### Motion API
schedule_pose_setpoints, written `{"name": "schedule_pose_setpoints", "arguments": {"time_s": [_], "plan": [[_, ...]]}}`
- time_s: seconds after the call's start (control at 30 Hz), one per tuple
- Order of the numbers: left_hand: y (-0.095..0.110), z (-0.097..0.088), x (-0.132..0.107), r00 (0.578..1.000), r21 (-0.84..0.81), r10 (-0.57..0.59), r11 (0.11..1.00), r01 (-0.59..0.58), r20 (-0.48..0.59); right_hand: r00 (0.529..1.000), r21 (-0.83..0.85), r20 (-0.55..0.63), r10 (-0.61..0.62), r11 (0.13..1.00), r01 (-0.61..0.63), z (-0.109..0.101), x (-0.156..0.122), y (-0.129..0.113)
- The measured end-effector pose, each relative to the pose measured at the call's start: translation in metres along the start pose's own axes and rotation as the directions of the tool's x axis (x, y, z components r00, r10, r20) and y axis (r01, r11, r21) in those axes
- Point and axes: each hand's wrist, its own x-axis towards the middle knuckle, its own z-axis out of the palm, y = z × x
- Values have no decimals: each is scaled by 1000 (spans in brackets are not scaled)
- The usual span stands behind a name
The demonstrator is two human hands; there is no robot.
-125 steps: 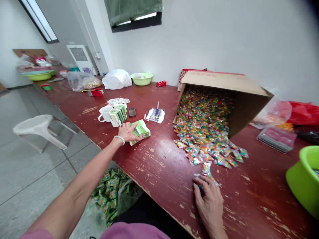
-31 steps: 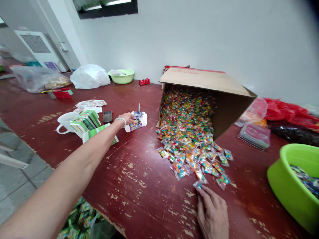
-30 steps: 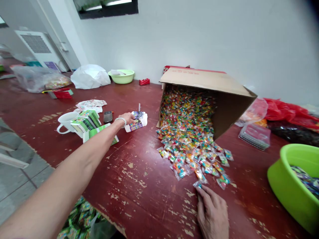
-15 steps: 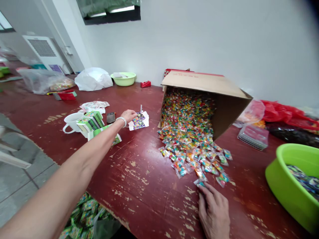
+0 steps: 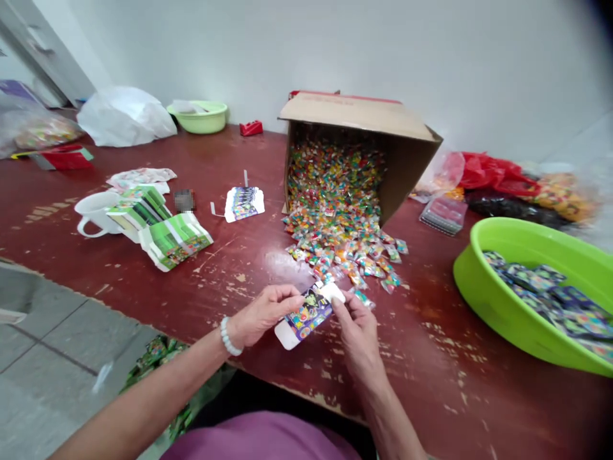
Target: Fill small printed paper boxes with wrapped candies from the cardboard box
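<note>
Both hands hold a flat printed purple-and-white card box point(image 5: 306, 314) just above the front part of the red-brown table point(image 5: 230, 268). My left hand point(image 5: 261, 313), with a white bead bracelet, pinches its left side. My right hand point(image 5: 357, 322) grips its right end. Just beyond lies a spill of small colourful packets point(image 5: 345, 255) running out of a tipped cardboard carton point(image 5: 364, 147). A small stack of the same flat cards point(image 5: 244, 203) lies further back.
A green basin point(image 5: 498, 294) with filled purple boxes stands at the right. Green flat boxes point(image 5: 175, 239) and a white mug point(image 5: 93, 211) lie at the left. Bags, a pale green bowl point(image 5: 198, 117) and a red tape dispenser point(image 5: 251, 128) line the wall. Green packets lie on the floor.
My left hand has drawn back from the far card stack with one flat card. My right hand left the table and joined it on the card. The view has swung right and down.
</note>
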Motion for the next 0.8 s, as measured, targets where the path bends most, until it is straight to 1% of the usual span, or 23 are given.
{"name": "schedule_pose_setpoints", "arguments": {"time_s": [0.03,0.07,0.1,0.13,0.17,0.2,0.23,0.27,0.3,0.37,0.47,0.6,0.7,0.73,0.8], "plan": [[-3,3,-4,994,-101,-51,993,61,95,1000,13,22,18,1000,-18,0,-3,-1],[-6,4,-7,972,-186,-97,973,138,212,998,23,52,40,999,-41,-1,-6,-1],[-7,5,-9,934,-239,-127,947,214,334,994,29,95,61,998,-64,-1,-10,-1],[-9,5,-11,884,-261,-144,923,281,444,986,34,144,79,996,-84,0,-14,-1],[-11,6,-13,836,-266,-152,905,332,528,977,35,193,93,994,-102,0,-18,-1],[-13,7,-14,800,-262,-153,895,361,580,967,36,232,103,993,-115,2,-22,-1],[-16,9,-16,781,-260,-149,891,372,607,960,40,257,109,992,-123,3,-25,-2],[-18,11,-17,774,-262,-141,891,371,617,954,44,276,114,990,-131,4,-27,-2],[-20,13,-19,779,-268,-131,893,361,613,951,48,286,117,990,-136,6,-29,-2],[-23,15,-21,810,-267,-108,912,312,576,950,69,291,109,988,-135,8,-32,-3],[-27,17,-23,846,-203,-104,949,242,523,953,133,295,67,985,-111,10,-37,-3],[-30,17,-23,912,-223,-106,952,208,396,941,145,333,62,983,-116,12,-44,-4],[-32,20,-23,945,-165,-116,971,172,305,916,88,382,122,982,-167,14,-46,1],[-33,22,-23,957,-142,-121,976,162,262,912,71,381,151,979,-191,14,-46,4],[-33,25,-22,976,-142,-136,977,161,172,919,41,341,200,973,-227,16,-44,10]]}}
